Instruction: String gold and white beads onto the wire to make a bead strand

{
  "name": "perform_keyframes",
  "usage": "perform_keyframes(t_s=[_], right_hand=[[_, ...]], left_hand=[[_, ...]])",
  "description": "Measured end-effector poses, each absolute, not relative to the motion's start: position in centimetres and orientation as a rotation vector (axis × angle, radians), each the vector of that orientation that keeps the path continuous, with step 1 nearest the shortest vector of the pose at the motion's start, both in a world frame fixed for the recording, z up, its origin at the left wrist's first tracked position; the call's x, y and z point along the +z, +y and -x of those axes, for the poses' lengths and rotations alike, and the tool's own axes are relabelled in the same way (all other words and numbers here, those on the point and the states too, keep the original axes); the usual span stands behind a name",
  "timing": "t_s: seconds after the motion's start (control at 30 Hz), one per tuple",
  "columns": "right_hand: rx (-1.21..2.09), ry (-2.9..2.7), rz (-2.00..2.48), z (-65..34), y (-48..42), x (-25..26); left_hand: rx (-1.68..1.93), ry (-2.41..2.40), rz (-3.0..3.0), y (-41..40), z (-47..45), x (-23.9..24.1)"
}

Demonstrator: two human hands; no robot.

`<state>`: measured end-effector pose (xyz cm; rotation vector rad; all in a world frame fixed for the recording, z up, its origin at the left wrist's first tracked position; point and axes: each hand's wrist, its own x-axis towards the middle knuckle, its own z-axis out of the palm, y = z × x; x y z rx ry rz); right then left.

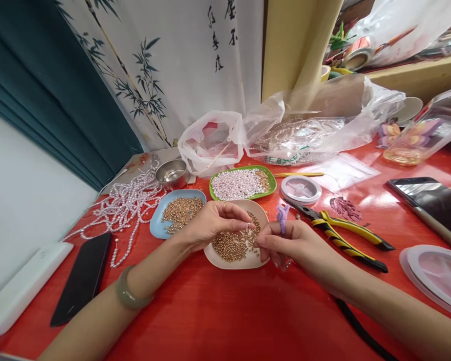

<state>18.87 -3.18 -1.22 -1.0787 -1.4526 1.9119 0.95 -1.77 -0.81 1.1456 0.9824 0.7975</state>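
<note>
My left hand [214, 220] hovers over a beige dish [256, 259] of small gold beads, its fingertips pinched together on something too small to name. My right hand [289, 243] meets it from the right, fingers pinched too, with a purple fuzzy piece [282, 216] sticking up from it. The fingertips of both hands nearly touch above the beads. A blue dish [158, 226] of gold beads lies just left of the beige one. A green dish [240, 183] of white pearls sits behind.
Yellow-and-black pliers [346, 235] lie right of my hands. A thread spool [300, 189], steel bowl [172, 173], pearl strands [128, 203] and plastic bags [285, 135] crowd the back. Two phones [83, 278] [432, 203] and a white lid [436, 276] flank the red table [225, 311].
</note>
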Motion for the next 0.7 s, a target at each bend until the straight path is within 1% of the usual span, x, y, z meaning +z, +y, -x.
perform_keyframes(t_s=[0.7], right_hand=[[1.905,-1.447,1.084,-18.85,-3.22,-1.31]], left_hand=[[0.807,0.987,-1.187,-1.74,-0.79,-1.15]])
